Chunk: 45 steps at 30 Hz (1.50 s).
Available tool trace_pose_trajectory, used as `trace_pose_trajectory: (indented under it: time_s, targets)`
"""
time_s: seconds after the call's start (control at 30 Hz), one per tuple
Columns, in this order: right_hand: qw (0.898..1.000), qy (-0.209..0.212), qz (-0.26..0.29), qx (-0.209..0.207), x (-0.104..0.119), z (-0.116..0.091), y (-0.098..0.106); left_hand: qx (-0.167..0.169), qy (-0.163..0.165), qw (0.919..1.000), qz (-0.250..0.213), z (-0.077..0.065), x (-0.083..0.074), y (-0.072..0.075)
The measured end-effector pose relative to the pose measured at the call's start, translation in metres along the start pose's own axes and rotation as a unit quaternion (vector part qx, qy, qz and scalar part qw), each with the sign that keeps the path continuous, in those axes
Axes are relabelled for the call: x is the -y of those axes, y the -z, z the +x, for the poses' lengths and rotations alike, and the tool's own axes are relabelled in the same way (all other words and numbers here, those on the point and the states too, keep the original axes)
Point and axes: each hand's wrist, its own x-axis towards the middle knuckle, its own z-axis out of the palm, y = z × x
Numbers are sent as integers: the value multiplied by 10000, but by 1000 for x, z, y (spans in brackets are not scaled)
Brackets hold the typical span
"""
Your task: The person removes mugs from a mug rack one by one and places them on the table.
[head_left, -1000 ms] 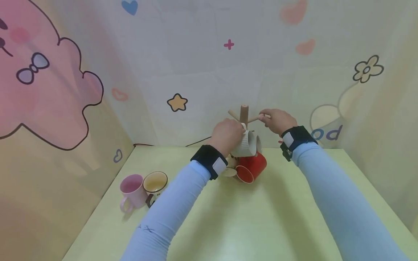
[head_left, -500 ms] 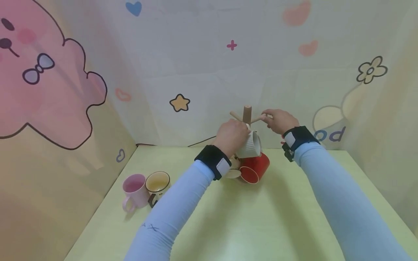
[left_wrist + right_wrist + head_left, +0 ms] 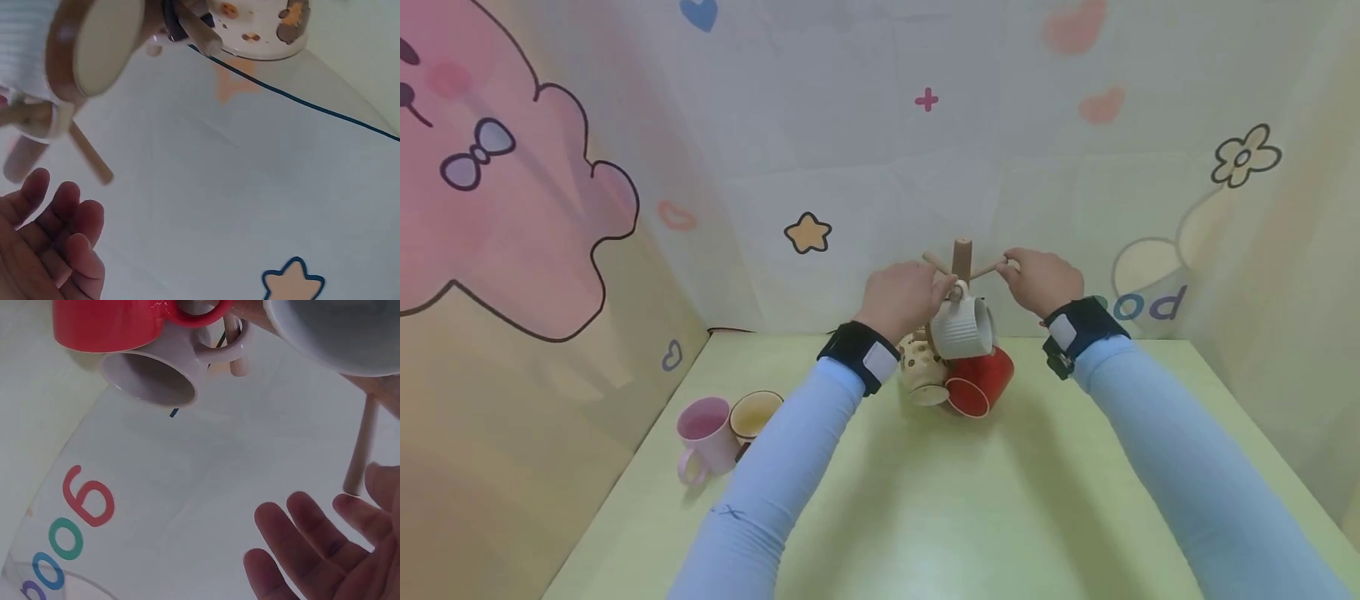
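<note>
A white ribbed mug [image 3: 962, 329] hangs by its handle from a peg of the wooden mug tree [image 3: 962, 258]. My left hand [image 3: 898, 296] is just left of its handle; in the left wrist view its fingers [image 3: 84, 219] are loosely bent and hold nothing, apart from the mug. My right hand [image 3: 1041, 279] is at the end of an upper right peg [image 3: 360, 447], thumb and forefinger tips right beside the peg's tip, the other fingers spread. Below hang a red mug [image 3: 981, 379] and a spotted cream mug [image 3: 921, 371]. A pale mug [image 3: 159, 372] hangs behind the red one.
A pink mug [image 3: 709, 437] and a cream mug with a dark rim [image 3: 755, 412] stand upright on the left of the pale green table [image 3: 925, 517]; my left sleeve partly covers the cream one. A printed cloth wall [image 3: 865, 192] rises close behind the mug tree.
My left hand has let go of the white mug's handle and drawn back left, uncovering the mug. My right fingers have slid outward to the peg's tip and loosened.
</note>
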Motion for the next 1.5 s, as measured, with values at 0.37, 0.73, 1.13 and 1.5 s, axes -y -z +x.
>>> trace_pose_trajectory:
  time_s: [0.37, 0.73, 1.13, 1.5]
  targets:
    - [9920, 681, -647, -847, 44, -24, 11, -284, 341, 9988, 192, 20, 39, 0]
    - [9777, 1170, -1663, -527, 82, -35, -3, -156, 200, 9992, 313, 40, 30, -4]
    - [9677, 1103, -2266, 7, 88, -34, -7, 398, 87, 9988, 287, 46, 18, -4]
    - [9578, 1263, -2575, -172, 82, -39, -10, 386, 51, 9990, 213, 50, 11, -8]
